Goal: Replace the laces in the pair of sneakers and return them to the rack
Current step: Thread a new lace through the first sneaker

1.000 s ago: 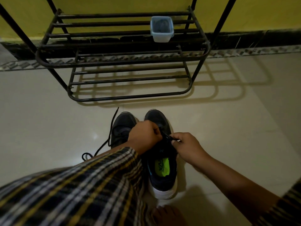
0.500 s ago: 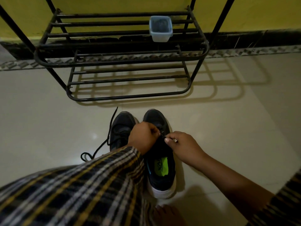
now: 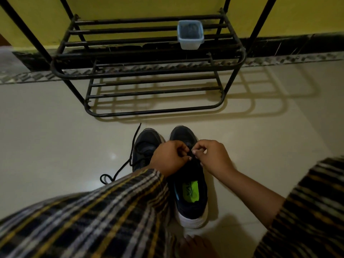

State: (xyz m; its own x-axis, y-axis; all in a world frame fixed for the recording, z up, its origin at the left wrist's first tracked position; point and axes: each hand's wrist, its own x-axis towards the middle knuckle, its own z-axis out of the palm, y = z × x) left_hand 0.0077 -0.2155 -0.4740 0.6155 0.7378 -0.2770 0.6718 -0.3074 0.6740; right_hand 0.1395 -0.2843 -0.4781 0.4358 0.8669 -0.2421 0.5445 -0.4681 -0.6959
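Black woven cord forms the lace point(image 3: 130, 161), which is soft, light and limp; it holds no shape of its own and slides easily through fingers. On the left sneaker point(image 3: 147, 146) the cord trails loose across the pale tiled floor point(image 3: 55, 146), one end pointing toward the rack point(image 3: 149, 75) and a loop lying beside the plaid sleeve point(image 3: 93, 211).

The right sneaker point(image 3: 189, 192) stands just beside its partner, toes toward the rack, green insole exposed. Both hands work over its eyelet area. The left hand point(image 3: 170, 157) has its fingers curled tight, and the right hand point(image 3: 210, 155) pinches with thumb and forefinger; a short dark piece of lace appears between them (the exact strand is too small and dark to confirm).

Judgement on handling:
- Take the lace close to its stiff tip, since only that part feeds through an eyelet.
- Keep light tension; slack cord is likely to twist or slip back out.
- The shoes look light with a firm white sole; for the return to the rack, the heel collar offers the surest hold.

A small plastic tub point(image 3: 189, 36) sits on the upper shelf.
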